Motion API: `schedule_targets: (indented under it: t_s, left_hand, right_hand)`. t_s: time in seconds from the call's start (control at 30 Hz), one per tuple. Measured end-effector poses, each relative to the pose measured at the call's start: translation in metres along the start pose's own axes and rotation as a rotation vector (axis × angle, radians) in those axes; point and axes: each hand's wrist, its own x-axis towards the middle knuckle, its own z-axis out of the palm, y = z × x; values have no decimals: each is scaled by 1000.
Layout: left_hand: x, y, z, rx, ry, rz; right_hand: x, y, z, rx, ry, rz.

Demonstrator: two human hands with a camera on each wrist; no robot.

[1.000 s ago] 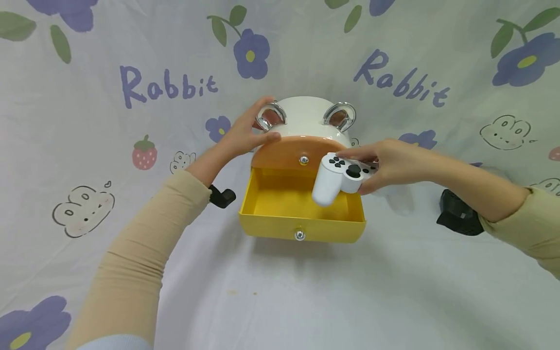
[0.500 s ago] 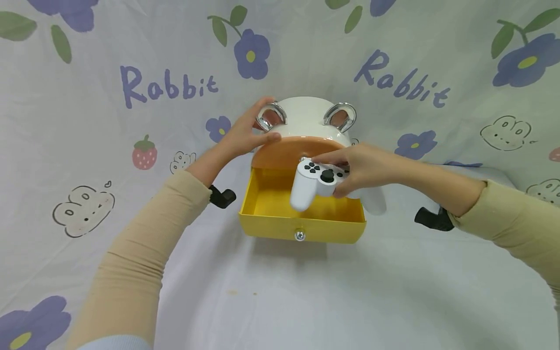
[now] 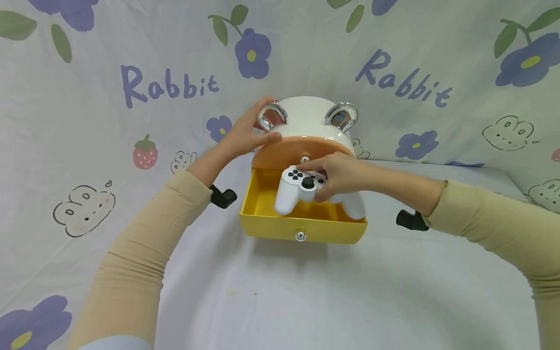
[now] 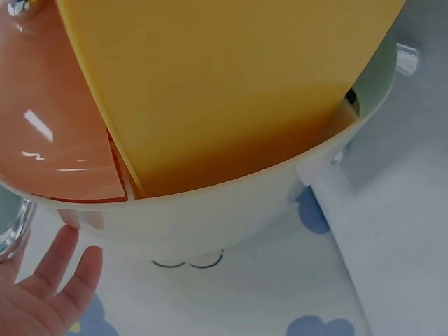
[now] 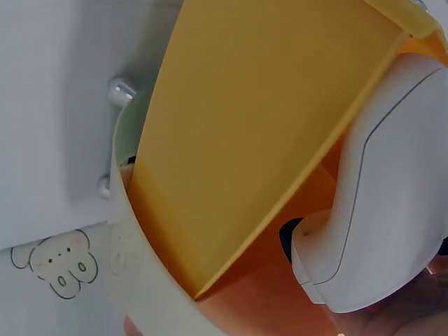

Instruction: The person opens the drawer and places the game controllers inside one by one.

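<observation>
My right hand point(image 3: 343, 175) holds a white game controller point(image 3: 286, 194) by its middle, thumb and fingers pinching it. Both controller grips hang down over the pulled-out yellow drawer point(image 3: 302, 228), overlapping its inside in the head view. In the right wrist view, the controller point(image 5: 399, 189) is close beside the drawer's side wall point(image 5: 245, 126). The drawer belongs to a small white cabinet point(image 3: 306, 109) with silver-rimmed ears and an orange upper front point(image 3: 284, 153). My left hand point(image 3: 245, 133) rests on the cabinet's top left, fingers extended around the left ear; in the left wrist view, fingertips point(image 4: 66, 238) are at its side.
A round silver knob point(image 3: 300, 236) sticks out of the drawer's front. The cabinet stands on a white cloth point(image 3: 280, 301), with a printed backdrop point(image 3: 175, 39) of flowers and rabbits behind it. Black wrist camera mounts point(image 3: 412, 220) project from under both sleeves.
My right hand has carried the controller leftward and slightly down, from the drawer's right side to over its middle. The left hand, cabinet and drawer have stayed put.
</observation>
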Motion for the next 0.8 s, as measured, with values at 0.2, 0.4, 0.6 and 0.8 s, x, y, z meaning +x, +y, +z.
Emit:
schedule_targets:
  t_s: [0.2,0.4,0.6,0.8]
  left_hand:
    - [0,0,0,1,0,4]
    - [0,-1,1,7,0,-7]
    - [0,0,1,3,0,-18]
    - [0,2,2,-3,2,-38]
  right_hand:
    - [7,2,8,14,-9,-19]
    - [14,3,17,25,-39,-2]
    - [22,4,28,16,-75,34]
    - [28,6,36,18,-79,27]
